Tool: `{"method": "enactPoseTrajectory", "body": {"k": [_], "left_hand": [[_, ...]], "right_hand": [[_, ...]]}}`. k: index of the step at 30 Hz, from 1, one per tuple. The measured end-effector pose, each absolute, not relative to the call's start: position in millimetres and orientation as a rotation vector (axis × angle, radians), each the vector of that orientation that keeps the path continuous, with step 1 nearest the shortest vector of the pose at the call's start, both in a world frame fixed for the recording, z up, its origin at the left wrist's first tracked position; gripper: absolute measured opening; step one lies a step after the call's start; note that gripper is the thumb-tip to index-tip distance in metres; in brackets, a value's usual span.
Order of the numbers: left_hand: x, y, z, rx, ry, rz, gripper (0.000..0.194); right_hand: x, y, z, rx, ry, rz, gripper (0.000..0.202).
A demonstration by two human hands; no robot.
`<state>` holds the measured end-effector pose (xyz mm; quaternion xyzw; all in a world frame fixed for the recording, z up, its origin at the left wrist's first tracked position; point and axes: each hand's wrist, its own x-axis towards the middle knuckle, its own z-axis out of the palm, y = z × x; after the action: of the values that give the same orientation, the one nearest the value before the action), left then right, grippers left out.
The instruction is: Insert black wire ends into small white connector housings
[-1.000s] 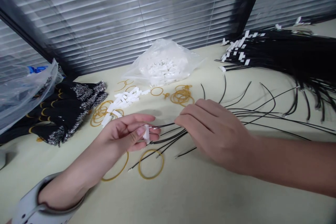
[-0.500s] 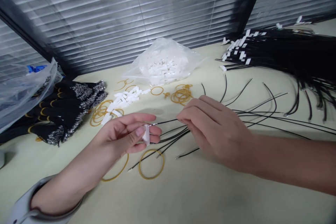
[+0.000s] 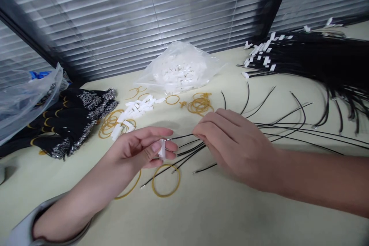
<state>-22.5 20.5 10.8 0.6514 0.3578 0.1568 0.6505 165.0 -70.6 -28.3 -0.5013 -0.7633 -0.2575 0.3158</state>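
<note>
Between thumb and fingers, my left hand (image 3: 141, 152) pinches a small white connector (image 3: 162, 150). My right hand (image 3: 230, 144) has its fingers pressed together on a thin black wire (image 3: 183, 137), whose metal tip is at the top of the connector. Whether the tip is inside the connector is too small to tell. Several other black wires (image 3: 190, 150) run below and behind my right hand. A yellow rubber band (image 3: 166, 195) lies on the table just below my left hand's fingertips.
White connectors (image 3: 138, 108) and rubber bands (image 3: 198, 104) lie behind my hands, with a clear bag (image 3: 181, 69) of white parts beyond. Bundled black wires (image 3: 72, 123) lie left; a large pile of black wires (image 3: 314, 55) with white connectors lies back right.
Both hands have shifted slightly: my left hand a little right with the connector, my right hand a little left and down along with the wire. Some loose wires behind moved slightly.
</note>
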Motion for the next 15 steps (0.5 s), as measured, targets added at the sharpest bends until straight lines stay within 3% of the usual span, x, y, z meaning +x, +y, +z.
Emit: {"method": "enactPoseTrajectory", "body": {"k": [15], "left_hand": [[-16.2,4.1,1.9,1.572,0.679,0.319,0.017]], "right_hand": [[159.2,-72.9,-27.9,-1.238,-2.065,-0.512,0.027]]}}
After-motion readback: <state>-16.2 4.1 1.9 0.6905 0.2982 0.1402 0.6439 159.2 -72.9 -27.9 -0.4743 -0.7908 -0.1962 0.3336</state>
